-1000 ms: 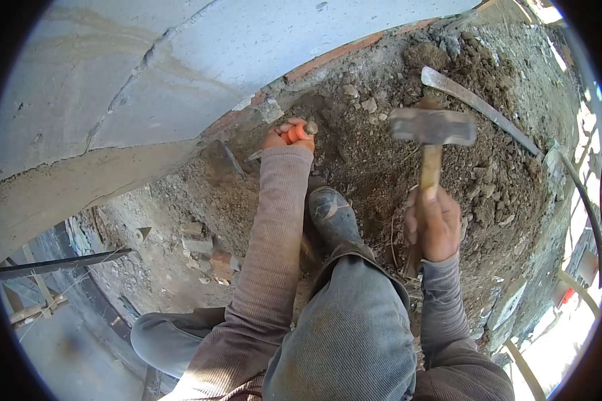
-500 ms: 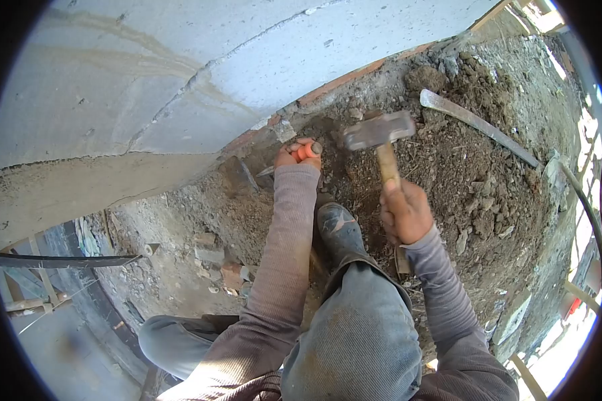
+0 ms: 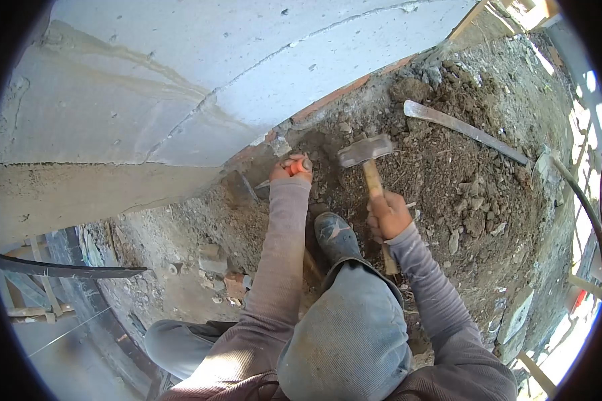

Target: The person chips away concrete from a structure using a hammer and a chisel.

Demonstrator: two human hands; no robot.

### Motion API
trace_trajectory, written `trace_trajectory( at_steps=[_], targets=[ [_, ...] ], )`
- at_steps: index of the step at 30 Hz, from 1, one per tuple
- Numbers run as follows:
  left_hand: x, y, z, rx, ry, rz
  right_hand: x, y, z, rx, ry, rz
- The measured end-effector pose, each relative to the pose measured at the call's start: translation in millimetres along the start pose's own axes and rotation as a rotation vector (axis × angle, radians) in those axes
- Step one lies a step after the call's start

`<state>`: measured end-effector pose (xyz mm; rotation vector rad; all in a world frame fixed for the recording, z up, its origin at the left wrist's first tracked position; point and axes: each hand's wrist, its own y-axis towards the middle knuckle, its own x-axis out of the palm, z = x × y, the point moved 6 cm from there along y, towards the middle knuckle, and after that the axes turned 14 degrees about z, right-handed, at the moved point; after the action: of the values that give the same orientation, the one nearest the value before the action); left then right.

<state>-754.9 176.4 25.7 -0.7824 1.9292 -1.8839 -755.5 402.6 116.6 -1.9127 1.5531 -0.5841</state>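
At the foot of the wall: a person crouches over loose dirt, one boot (image 3: 334, 235) planted at the middle of the view.
Left hand (image 3: 289, 167): fist wrapped tight around the orange grip of a chisel (image 3: 294, 166), just above centre, at the base of the wall.
Chisel: its metal tip points toward 9 o'clock into the gap under the wall; its struck end faces 3 o'clock.
Right hand (image 3: 386, 215): fingers clenched around the wooden handle of a hammer (image 3: 365, 152), at 3 o'clock from the boot.
Hammer: handle runs up toward 11 o'clock; its steel head hangs just beside the chisel's struck end, at 3 o'clock from it; whether they touch I cannot tell.
Wall (image 3: 180, 87): grey concrete with cracks, filling the view from 9 to 12 o'clock, a strip of red brick along its bottom edge.
Dirt (image 3: 461, 180): brown, lumpy, spread from 1 to 4 o'clock.
Metal bar (image 3: 465, 130): long and flat, lying on the dirt at 2 o'clock, well apart from the hammer.
Rubble (image 3: 214, 257): broken brick pieces at 8 o'clock from the boot.
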Motion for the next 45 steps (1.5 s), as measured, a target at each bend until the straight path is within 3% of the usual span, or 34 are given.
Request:
trace_trajectory(
  at_steps=[2, 6, 7, 9, 11, 12, 14, 15, 17, 18, 22, 24, 26, 28, 30, 31, 33, 34, 37, 38, 40, 41, 43, 44, 45],
  targets=[
    [9, 9, 0, -0.125, -0.189, -0.028, -33, -18, -38, -0.096, 0.055, 0.131],
    [14, 15, 0, -0.136, -0.15, -0.03, -80, -50, -129, -0.675, 0.444, 0.445],
    [15, 18, 0, -0.153, -0.14, -0.059, -73, -44, -133, -0.672, 0.438, 0.442],
    [14, 15, -1, -0.17, -0.136, -0.089, -52, -45, -138, -0.776, 0.769, 0.424],
    [9, -2, -3, -0.07, -0.155, -0.013, 1, -16, -77, -0.627, 0.363, 0.252],
    [7, -3, -1, -0.072, -0.15, -0.021, 27, 2, -42, -0.834, -0.088, 0.236],
    [12, 7, 5, -0.051, -0.162, -0.024, 43, -1, 2, 0.125, 0.026, -0.16],
    [25, 10, 4, -0.061, -0.163, -0.047, 39, 0, -4, 0.101, 0.025, -0.163],
    [14, 18, 13, -0.1, -0.186, -0.029, 10, -5, -12, -0.18, 0.034, -0.021],
    [18, 16, 12, -0.099, -0.195, -0.031, -3, -20, -36, -0.176, 0.043, 0.026],
    [14, 22, 9, -0.167, -0.151, -0.049, -46, -53, -129, -0.796, 0.315, 0.341],
    [13, 23, 9, -0.207, -0.136, -0.087, -32, -59, -144, -0.835, 0.69, 0.36],
    [14, 15, 9, -0.132, -0.136, -0.091, 2, -39, -102, -0.805, 0.522, 0.105],
    [10, 24, 14, -0.111, -0.142, -0.069, 47, -5, -25, -0.973, -0.316, 0.124],
    [25, 16, 12, -0.098, -0.125, -0.069, 40, 12, 11, -0.509, -0.231, -0.068],
    [29, 7, 12, -0.097, -0.153, -0.088, 37, 10, -7, -0.524, -0.24, -0.082],
    [19, 4, 15, -0.092, -0.174, -0.072, 11, -17, -28, -0.304, -0.076, -0.041],
    [18, 9, 16, -0.128, -0.186, -0.078, -1, -33, -60, -0.531, -0.166, 0.03],
    [12, 7, 15, -0.156, -0.186, -0.068, -23, -65, -119, -0.837, 0.185, 0.253],
    [12, 3, 13, -0.152, -0.177, -0.062, -13, -63, -122, -0.841, 0.181, 0.251],
    [8, -1, 12, -0.149, -0.183, -0.082, -4, -65, -119, -0.928, 0.599, 0.331],
    [9, -4, 12, -0.142, -0.182, -0.104, 6, -50, -91, -0.988, 0.391, 0.164],
    [7, 12, 15, -0.145, -0.222, -0.131, 38, -24, -27, -0.924, -0.291, 0.172],
    [11, 16, 18, -0.147, -0.254, -0.158, 40, 0, 7, -0.787, -0.546, 0.073],
    [16, 14, 22, -0.143, -0.245, -0.17, 30, 10, 27, -0.644, -0.507, 0.047]
  ],
)
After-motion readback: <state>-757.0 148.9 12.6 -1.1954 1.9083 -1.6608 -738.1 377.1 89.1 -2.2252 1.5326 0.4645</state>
